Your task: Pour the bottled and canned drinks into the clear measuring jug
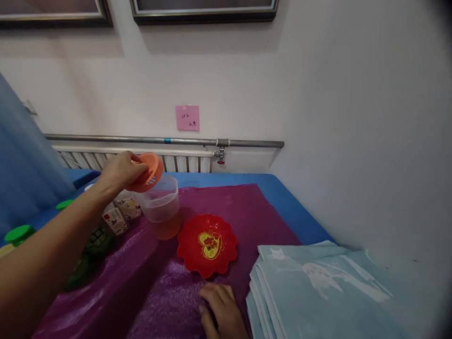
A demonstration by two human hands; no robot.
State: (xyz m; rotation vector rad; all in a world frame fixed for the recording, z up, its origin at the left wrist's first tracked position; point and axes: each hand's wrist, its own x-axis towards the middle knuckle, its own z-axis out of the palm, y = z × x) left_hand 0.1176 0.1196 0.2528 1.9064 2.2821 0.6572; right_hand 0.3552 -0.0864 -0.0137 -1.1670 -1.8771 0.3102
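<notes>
My left hand (123,169) is closed on the rim of an orange lid (155,168) with small slots, held tilted in the air. Just below and to the right of the lid stands a clear plastic pitcher (160,200), its top uncovered and its lower part filled with amber liquid. Beside the pitcher lies a red plate (208,270) with a scalloped edge and a yellow heart-shaped picture. My right hand (224,310) rests on the purple plastic sheet (158,292) in front of the plate, fingers loosely bent, thumb apart, holding nothing.
Left of the pitcher are printed cartons (116,221) and green-capped bottles (19,234), partly hidden by my left arm. Folded light-blue cloth (314,292) lies at the right. Behind the blue tabletop (229,179) are a radiator (181,164) and a metal pipe (141,140) with a valve.
</notes>
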